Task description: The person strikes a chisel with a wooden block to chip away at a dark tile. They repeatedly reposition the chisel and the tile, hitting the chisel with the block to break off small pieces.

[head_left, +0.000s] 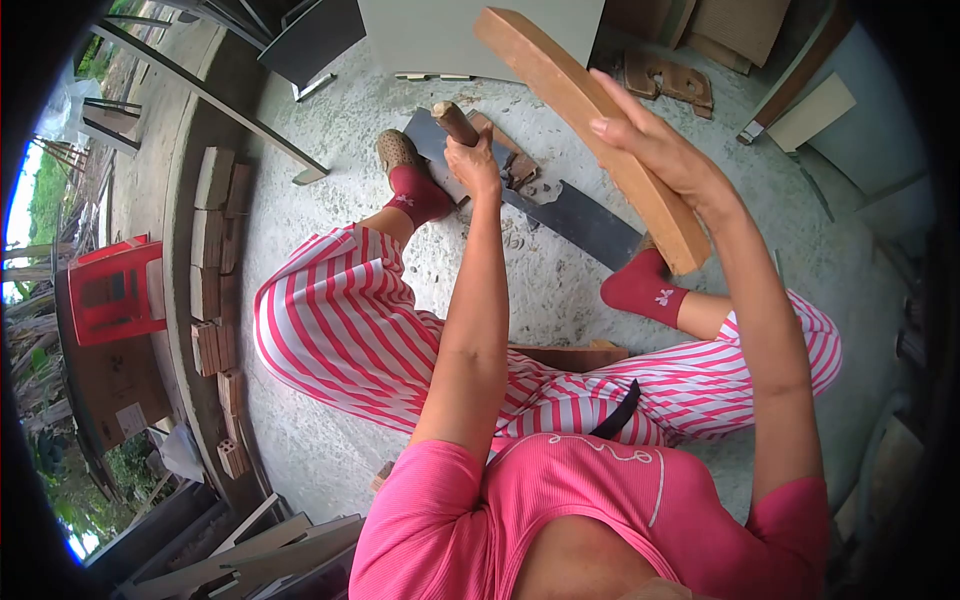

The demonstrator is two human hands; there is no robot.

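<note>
My left hand (472, 165) is closed around the wooden handle (455, 122) of a tool just above the floor; I cannot make out its head. My right hand (655, 145) grips a long, slightly curved piece of wood (545, 75), raised and slanting from upper left to lower right. Its fingers lie along the far side of the wood. Below my left hand, small broken bits (530, 185) and a flat brown piece (510, 135) lie near a dark flat strip (590, 225) on the concrete floor (540, 290).
My feet in red socks (645, 290) are on either side of the dark strip. Another wooden piece (570, 357) lies by my legs. Stacked bricks (210, 250) line the ledge at left, near a red plastic chair (115, 290). A pale panel (480, 40) stands ahead.
</note>
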